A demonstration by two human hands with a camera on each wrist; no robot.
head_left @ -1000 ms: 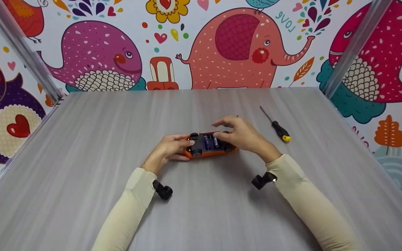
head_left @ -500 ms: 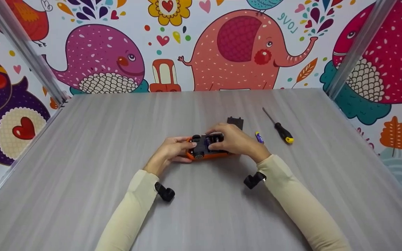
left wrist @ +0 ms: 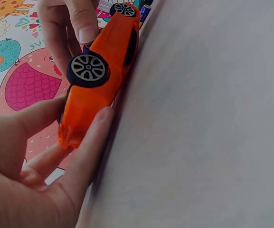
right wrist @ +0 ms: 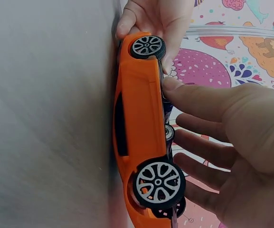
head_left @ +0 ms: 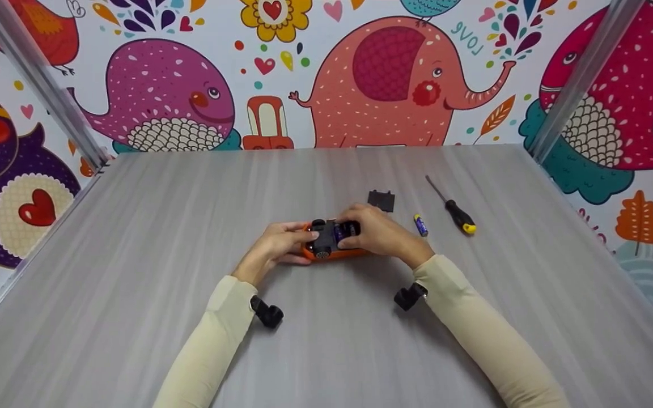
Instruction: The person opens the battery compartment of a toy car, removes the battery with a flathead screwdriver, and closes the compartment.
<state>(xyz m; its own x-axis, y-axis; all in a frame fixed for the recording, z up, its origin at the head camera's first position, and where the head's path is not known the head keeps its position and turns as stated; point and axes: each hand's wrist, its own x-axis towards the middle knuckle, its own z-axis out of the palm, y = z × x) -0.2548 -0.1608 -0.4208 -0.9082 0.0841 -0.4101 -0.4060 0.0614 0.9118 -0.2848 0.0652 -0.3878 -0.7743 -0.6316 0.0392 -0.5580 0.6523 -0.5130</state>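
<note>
An orange toy car [head_left: 340,253] lies upside down, its dark underside and battery bay facing up. My left hand [head_left: 278,241] grips one end of it, thumb on the underside and fingers along the body. In the left wrist view that hand [left wrist: 46,156] holds the car [left wrist: 91,104] from both sides. My right hand [head_left: 374,229] reaches over the bay, thumb and fingers around a purple battery [head_left: 339,231] there. In the right wrist view, my right thumb [right wrist: 174,85] is at the bay's edge, near a silver battery end [right wrist: 169,133]; the other fingertips are partly hidden.
A black battery cover [head_left: 381,201] lies on the grey table [head_left: 190,192] beyond my right hand. A loose purple and yellow battery [head_left: 420,225] rests to the right. Farther right is a screwdriver [head_left: 460,216] with a black and yellow handle. Printed walls [head_left: 377,73] border the table.
My right hand has moved left and lower, over the battery bay. The cover and loose battery have come into view from behind it. My left hand keeps its grip on the car.
</note>
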